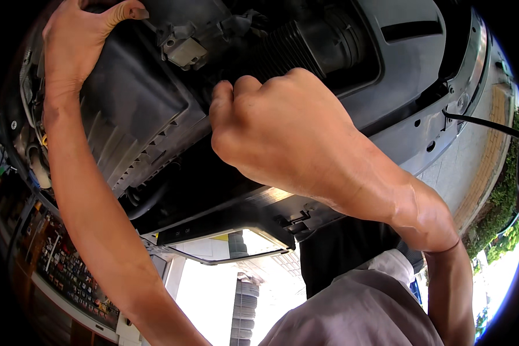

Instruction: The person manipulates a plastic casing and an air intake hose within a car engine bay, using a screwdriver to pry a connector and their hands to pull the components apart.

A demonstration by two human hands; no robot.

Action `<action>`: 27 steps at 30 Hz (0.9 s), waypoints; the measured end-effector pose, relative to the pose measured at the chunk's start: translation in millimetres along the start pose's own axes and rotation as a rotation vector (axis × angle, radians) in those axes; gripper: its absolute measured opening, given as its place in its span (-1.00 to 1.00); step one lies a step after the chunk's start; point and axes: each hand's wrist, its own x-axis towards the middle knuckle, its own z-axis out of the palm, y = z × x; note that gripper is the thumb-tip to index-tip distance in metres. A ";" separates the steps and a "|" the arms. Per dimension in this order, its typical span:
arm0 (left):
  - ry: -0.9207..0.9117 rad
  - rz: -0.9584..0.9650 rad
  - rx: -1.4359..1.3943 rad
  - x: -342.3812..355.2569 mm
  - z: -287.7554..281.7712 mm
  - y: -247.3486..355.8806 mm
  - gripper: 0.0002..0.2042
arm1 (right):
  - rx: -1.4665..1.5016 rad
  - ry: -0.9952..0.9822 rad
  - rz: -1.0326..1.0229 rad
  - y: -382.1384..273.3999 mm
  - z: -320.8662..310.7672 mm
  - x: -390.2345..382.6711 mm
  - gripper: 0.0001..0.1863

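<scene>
In the head view, my left hand [78,43] grips the upper left of a ribbed black plastic box [135,106] in a car's engine bay, its thumb bent along the top and its other fingers mostly out of sight. My right hand [277,130] is curled at the box's right edge, knuckles up; whatever its fingers hold is hidden behind the hand. Just beyond it lie a corrugated black intake hose [291,49] and a dark housing with a small bracket [184,52].
A grey panel [406,66] borders the bay at right, with a black rod [481,121] reaching outward. Below are a black-framed object [225,242] and stacked tyres [245,305]. Shelves of small items [75,259] stand at lower left; pavement and a hedge [501,184] show at right.
</scene>
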 end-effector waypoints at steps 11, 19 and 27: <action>-0.155 -0.100 -0.034 6.8 1.7 -19.0 -0.05 | -0.073 0.060 -0.032 5.2 6.7 -3.7 -0.86; -0.163 -0.002 0.010 8.3 4.2 -25.4 -0.01 | -0.006 0.122 -0.062 9.9 4.0 -8.8 -0.83; -0.140 0.167 -0.008 16.1 5.6 -28.2 -0.06 | 0.062 0.129 -0.089 12.4 5.1 -10.9 -0.80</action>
